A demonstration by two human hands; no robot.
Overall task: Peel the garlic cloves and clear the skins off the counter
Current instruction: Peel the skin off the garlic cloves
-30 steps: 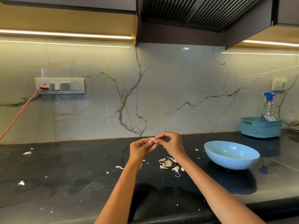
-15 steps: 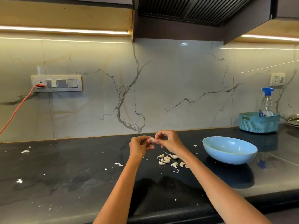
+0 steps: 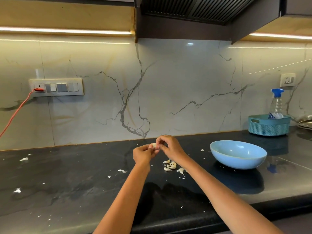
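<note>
Both hands are raised over the black counter (image 3: 76, 179), meeting at a small white garlic clove (image 3: 154, 145). My left hand (image 3: 143, 153) grips the clove between thumb and fingers. My right hand (image 3: 170, 146) pinches at the clove's right side with curled fingertips. Below the hands lies a small heap of garlic cloves and skins (image 3: 171, 166). Loose skin scraps are scattered on the counter, one (image 3: 122, 170) left of the heap and others (image 3: 24, 159) at the far left. A light blue bowl (image 3: 238, 154) stands to the right of the hands.
A teal basket (image 3: 269, 124) holding a spray bottle (image 3: 276, 103) stands at the back right, with a metal lid (image 3: 305, 122) beside it. A red cable (image 3: 15, 114) runs from the wall switchboard (image 3: 56, 87). The counter's front edge runs along the bottom.
The hands stay together on the clove, with the fingers shifting slightly on it. The view has tilted a little, so everything sits a bit lower in the picture.
</note>
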